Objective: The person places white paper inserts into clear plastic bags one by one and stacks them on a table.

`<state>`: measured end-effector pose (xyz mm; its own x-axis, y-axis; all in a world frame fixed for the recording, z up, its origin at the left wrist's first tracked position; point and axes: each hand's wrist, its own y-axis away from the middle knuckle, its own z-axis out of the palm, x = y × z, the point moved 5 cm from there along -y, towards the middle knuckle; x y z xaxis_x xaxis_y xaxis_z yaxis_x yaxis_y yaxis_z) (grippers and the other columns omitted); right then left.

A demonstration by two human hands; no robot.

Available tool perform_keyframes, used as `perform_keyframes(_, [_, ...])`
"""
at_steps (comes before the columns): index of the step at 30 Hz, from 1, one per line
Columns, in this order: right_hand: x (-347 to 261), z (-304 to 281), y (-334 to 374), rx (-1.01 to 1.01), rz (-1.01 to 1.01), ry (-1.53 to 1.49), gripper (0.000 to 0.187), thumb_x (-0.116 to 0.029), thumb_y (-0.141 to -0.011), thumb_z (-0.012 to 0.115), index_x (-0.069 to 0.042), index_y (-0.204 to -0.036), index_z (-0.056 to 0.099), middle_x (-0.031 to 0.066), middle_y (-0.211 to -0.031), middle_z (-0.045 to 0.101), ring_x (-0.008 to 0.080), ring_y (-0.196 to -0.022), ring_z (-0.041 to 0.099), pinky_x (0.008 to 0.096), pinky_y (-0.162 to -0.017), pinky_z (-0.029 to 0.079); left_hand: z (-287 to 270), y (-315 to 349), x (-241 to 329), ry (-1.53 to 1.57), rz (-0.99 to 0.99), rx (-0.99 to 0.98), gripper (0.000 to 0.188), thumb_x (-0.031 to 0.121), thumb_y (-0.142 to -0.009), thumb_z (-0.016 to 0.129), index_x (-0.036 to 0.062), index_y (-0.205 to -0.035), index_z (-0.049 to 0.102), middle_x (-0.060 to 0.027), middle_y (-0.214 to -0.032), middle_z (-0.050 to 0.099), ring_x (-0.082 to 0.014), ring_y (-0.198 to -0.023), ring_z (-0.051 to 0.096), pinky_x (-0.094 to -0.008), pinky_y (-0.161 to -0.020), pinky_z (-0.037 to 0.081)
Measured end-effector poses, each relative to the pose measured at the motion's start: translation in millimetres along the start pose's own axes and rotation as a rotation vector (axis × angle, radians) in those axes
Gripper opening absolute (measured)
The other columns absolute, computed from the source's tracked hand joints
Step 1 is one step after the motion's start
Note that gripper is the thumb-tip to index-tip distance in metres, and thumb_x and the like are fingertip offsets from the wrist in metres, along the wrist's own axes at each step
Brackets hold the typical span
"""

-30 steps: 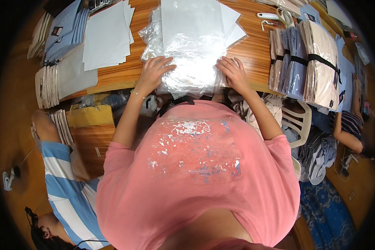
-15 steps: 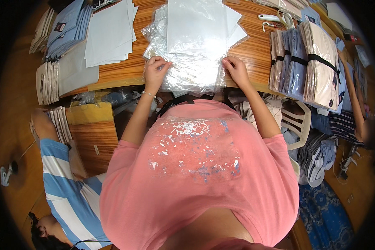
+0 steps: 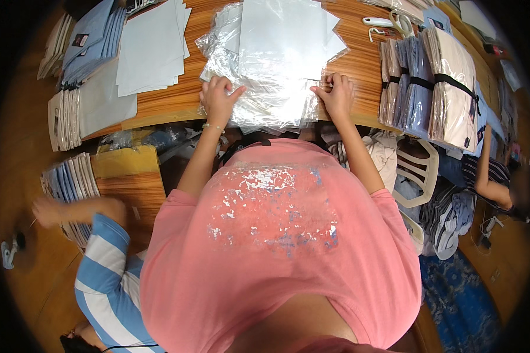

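Observation:
A pile of clear plastic bags (image 3: 271,106) lies before me at the table's front edge. On top, a pale flat sheet (image 3: 281,35) shows through clear plastic; more pale sheets poke out beneath it. My left hand (image 3: 218,101) rests at the pile's left side, thumb reaching over the plastic and apart from the bent fingers. At the right side, my right hand (image 3: 337,99) has its thumb at the bags' edge, with the fingers raised and apart from it. Neither hand visibly grips anything.
Loose pale sheets (image 3: 150,50) and folded blue shirts (image 3: 94,44) lie to the left. Bagged shirts with black bands (image 3: 453,88) stand at the right, near scissors (image 3: 401,25). A co-worker in a striped sleeve (image 3: 103,253) reaches over bagged shirts (image 3: 71,182) at lower left.
My fingers have spread from their closed pose at the bags' edges. The sheet on top has shifted slightly right. The co-worker's arm at left has swung across the bagged shirts.

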<state>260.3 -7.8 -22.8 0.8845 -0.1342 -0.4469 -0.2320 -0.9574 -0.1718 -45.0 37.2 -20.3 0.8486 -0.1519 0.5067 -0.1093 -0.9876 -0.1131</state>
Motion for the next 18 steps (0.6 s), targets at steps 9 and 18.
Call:
perform_keyframes(9, [-30,-23,-16,0.085,-0.373,-0.222,0.021,-0.015,-0.079,0.068,-0.006,-0.097,0.062,0.0129,-0.098,0.062,0.0320,-0.096,0.056,0.0408,-0.083,0.043,-19,-13,8,0.815,-0.073,0.004,0.015,0.017,-0.089,0.063,0.0018,-0.089,0.065,-0.0017,-0.086,0.063,-0.0111,-0.079,0.054,-0.0242,-0.074,0.043])
perform_keyframes(18, [-84,24,-43,-0.048,-0.472,-0.075,0.011,-0.019,-0.082,0.063,-0.009,-0.084,0.068,0.0039,-0.087,0.066,0.0258,-0.084,0.059,0.0394,-0.070,0.048,42,6,72,1.558,-0.643,-0.186,0.055,0.005,-0.094,0.047,-0.0043,-0.141,0.022,-0.0199,-0.141,0.033,-0.0296,-0.128,0.042,-0.0381,-0.108,0.034])
